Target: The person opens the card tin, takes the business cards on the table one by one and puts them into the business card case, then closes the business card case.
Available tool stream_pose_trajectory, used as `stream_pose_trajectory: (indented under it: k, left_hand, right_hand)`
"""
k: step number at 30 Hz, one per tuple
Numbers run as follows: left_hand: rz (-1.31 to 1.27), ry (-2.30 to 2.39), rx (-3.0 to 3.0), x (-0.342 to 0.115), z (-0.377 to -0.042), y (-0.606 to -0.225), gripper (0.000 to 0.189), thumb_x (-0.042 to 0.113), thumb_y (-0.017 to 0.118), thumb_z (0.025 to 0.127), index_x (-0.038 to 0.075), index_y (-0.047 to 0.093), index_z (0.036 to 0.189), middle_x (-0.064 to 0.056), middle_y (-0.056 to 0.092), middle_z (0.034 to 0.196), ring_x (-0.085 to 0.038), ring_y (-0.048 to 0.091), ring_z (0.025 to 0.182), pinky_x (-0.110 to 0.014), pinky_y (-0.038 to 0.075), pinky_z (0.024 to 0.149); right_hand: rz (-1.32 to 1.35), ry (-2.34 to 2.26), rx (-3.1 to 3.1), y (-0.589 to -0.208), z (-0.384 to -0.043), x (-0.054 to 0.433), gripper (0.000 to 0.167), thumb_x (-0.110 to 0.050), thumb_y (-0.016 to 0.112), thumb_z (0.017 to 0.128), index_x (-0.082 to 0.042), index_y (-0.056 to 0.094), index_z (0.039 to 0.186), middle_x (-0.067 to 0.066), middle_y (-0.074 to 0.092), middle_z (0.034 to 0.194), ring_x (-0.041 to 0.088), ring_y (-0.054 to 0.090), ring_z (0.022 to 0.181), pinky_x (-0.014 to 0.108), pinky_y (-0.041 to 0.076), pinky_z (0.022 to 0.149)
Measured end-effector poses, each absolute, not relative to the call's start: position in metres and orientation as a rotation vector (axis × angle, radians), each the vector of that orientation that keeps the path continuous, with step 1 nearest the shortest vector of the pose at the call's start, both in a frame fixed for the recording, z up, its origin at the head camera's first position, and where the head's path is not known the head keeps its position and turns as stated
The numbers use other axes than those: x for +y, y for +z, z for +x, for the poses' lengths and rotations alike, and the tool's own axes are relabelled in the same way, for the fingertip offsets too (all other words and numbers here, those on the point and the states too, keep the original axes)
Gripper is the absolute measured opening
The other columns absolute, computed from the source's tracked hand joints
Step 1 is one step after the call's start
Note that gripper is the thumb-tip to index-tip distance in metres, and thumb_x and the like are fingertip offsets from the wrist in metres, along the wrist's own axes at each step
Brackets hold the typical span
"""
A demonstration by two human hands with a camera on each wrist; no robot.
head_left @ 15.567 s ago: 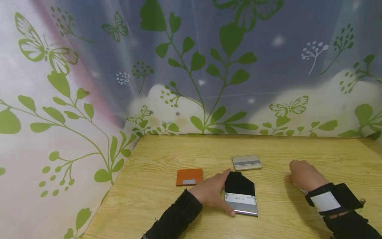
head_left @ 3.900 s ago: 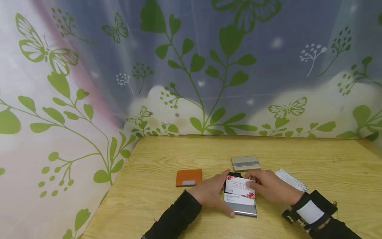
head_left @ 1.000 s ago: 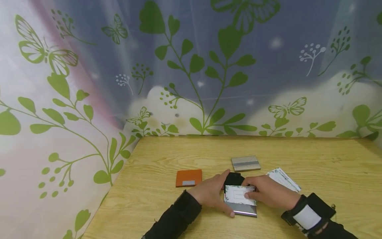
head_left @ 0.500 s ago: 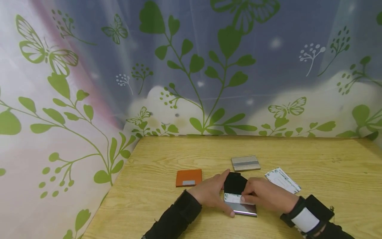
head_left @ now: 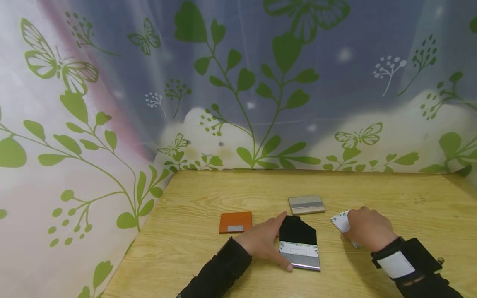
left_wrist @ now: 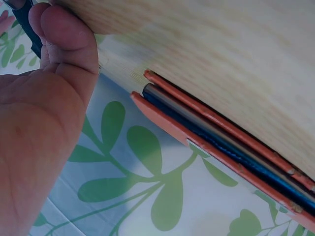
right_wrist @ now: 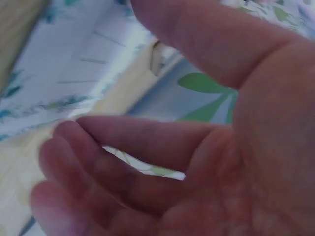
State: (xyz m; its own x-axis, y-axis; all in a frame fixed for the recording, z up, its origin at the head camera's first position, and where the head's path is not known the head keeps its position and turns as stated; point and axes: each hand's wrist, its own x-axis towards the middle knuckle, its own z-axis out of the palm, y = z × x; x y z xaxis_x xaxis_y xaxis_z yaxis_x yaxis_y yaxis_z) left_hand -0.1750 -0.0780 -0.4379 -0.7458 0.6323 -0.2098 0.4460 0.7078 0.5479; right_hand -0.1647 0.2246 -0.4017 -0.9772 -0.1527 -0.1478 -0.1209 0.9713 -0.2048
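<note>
In the head view, a card case with a raised black flap lies on the table. White leaf-bordered cards sit in it, partly under its silver front. My left hand holds the case at its left side, thumb at the near corner and a finger by the flap. To the right, my right hand is over a loose white leaf-bordered card. The right wrist view shows the card beyond my right hand, thumb and fingers apart; part of it is cut off.
On the wooden table, an orange card case lies left of my left hand. A grey-beige card case lies behind the flap. A leaf-printed cloth hangs along the back and left.
My right hand has left the case and moved right over the loose card. In the case, leaf-bordered cards have replaced the lettered top card from earlier. The left hand stays in place.
</note>
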Motion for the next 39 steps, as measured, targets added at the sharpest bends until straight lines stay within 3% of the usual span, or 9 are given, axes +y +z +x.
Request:
stream_pose_trajectory:
  k: [3, 11, 18, 28, 34, 39]
  left_hand:
    - [0.839, 0.673, 2.531, -0.078, -0.175, -0.437, 0.133, 0.06, 0.091, 0.072, 0.021, 0.007, 0.168, -0.005, 0.029, 0.168, -0.022, 0.031, 0.152, -0.042, 0.035, 0.118]
    - [0.837, 0.663, 2.535, -0.077, -0.174, -0.437, 0.133, 0.061, 0.09, 0.071, 0.021, 0.008, 0.168, -0.004, 0.03, 0.168, -0.021, 0.032, 0.152, -0.042, 0.036, 0.118]
    - [0.821, 0.665, 2.535, -0.078, -0.173, -0.439, 0.134, 0.061, 0.09, 0.071, 0.022, 0.009, 0.168, -0.004, 0.029, 0.168, -0.021, 0.031, 0.152, -0.043, 0.035, 0.119]
    - [0.82, 0.654, 2.539, -0.078, -0.173, -0.44, 0.133, 0.062, 0.09, 0.071, 0.023, 0.008, 0.168, -0.004, 0.028, 0.168, -0.022, 0.029, 0.153, -0.045, 0.034, 0.119]
    - [0.827, 0.663, 2.544, -0.078, -0.175, -0.442, 0.134, 0.062, 0.091, 0.07, 0.022, 0.009, 0.168, -0.004, 0.03, 0.167, -0.02, 0.032, 0.151, -0.043, 0.035, 0.118]
    - [0.839, 0.674, 2.55, -0.077, -0.177, -0.442, 0.135, 0.062, 0.092, 0.068, 0.022, 0.01, 0.168, -0.005, 0.034, 0.165, -0.018, 0.037, 0.147, -0.039, 0.038, 0.116]
  right_hand:
    - [-0.199, -0.263, 2.92, -0.403, -0.166, 0.225, 0.031, -0.022, 0.086, 0.084, 0.003, 0.068, 0.09, 0.007, 0.062, 0.076, 0.023, 0.056, 0.066, 0.04, 0.048, 0.056]
    - [-0.319, -0.142, 2.996, -0.399, -0.156, 0.215, 0.016, -0.008, 0.068, 0.095, 0.0, 0.065, 0.081, 0.005, 0.054, 0.067, 0.021, 0.052, 0.057, 0.035, 0.044, 0.048]
    - [-0.228, -0.065, 3.106, -0.395, -0.156, 0.211, 0.022, -0.015, 0.081, 0.089, 0.0, 0.067, 0.081, 0.005, 0.054, 0.065, 0.02, 0.05, 0.057, 0.037, 0.044, 0.046]
    - [-0.278, -0.074, 3.206, -0.39, -0.153, 0.218, 0.024, -0.011, 0.077, 0.092, -0.003, 0.064, 0.074, 0.004, 0.054, 0.059, 0.02, 0.054, 0.053, 0.043, 0.045, 0.042]
    - [-0.535, -0.407, 3.284, -0.387, -0.154, 0.208, 0.019, -0.012, 0.071, 0.099, -0.006, 0.068, 0.081, -0.003, 0.05, 0.06, 0.012, 0.046, 0.052, 0.031, 0.038, 0.046]
    - [-0.85, -0.73, 2.972, -0.391, -0.16, 0.195, 0.007, -0.004, 0.067, 0.1, -0.008, 0.071, 0.095, -0.006, 0.056, 0.078, 0.008, 0.047, 0.067, 0.026, 0.04, 0.058]
